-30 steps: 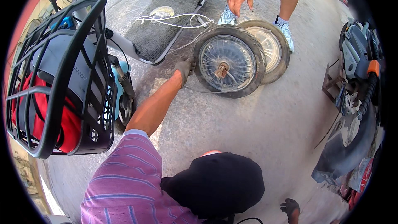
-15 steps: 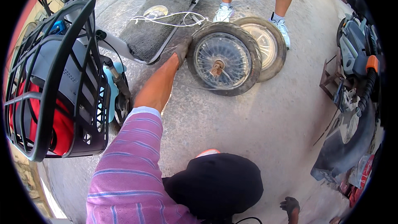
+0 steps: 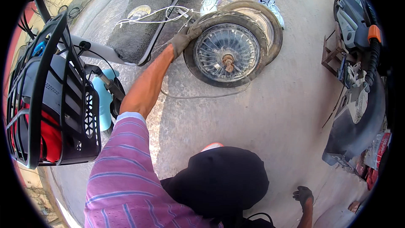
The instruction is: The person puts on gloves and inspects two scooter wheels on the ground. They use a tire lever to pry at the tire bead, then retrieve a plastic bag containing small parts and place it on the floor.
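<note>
One spoked wheel (image 3: 228,55) on the concrete (image 3: 282,114), overlapping a paler-hubbed wheel (image 3: 265,23) behind it; scooter footboard (image 3: 147,23) near, to the left; left hand (image 3: 182,42) (dark grey glove) has its fingers closed over the spoked wheel's upper left edge, gripping the tyre; right hand (image 3: 303,196), also gloved, half open and empty at lower right, well apart from both wheels; thin cable (image 3: 202,97) loops on the ground below the spoked wheel; co-worker's shoes (image 3: 210,3) just beyond.

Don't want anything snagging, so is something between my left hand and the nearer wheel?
Nothing visible: your left hand is on the nearer wheel, at its upper-left edge.
</note>
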The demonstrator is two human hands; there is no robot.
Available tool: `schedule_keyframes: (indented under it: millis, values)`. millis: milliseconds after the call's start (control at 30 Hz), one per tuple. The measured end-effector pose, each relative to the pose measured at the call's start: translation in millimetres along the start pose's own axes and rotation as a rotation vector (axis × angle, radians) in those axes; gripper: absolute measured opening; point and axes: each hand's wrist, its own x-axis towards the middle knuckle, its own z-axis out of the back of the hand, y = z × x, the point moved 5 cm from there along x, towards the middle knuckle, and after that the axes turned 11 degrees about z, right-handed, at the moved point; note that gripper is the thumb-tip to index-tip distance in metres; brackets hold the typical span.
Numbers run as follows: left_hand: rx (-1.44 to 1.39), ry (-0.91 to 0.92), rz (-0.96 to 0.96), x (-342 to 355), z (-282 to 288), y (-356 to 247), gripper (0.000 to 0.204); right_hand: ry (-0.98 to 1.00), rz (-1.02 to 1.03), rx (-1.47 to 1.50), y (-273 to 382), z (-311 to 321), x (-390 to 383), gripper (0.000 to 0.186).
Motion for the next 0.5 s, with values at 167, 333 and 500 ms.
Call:
schedule_keyframes:
  millis: [167, 333, 500]
  values:
    - [-0.068, -0.004, 0.004, -4.2, -2.2, 2.3, 0.081, -0.033, 0.045, 0.014, 6.1, 1.7, -13.3, 0.035]
    - [-0.135, 0.018, 0.033, -0.6, -6.8, 5.9, 0.082, -0.014, -0.005, 0.008, -10.5, 2.8, -19.0, 0.037]
    - [-0.175, 0.059, 0.055, 10.6, -5.7, 15.3, 0.076, -0.048, 0.018, 0.038, 0.3, 2.0, -21.5, 0.037]
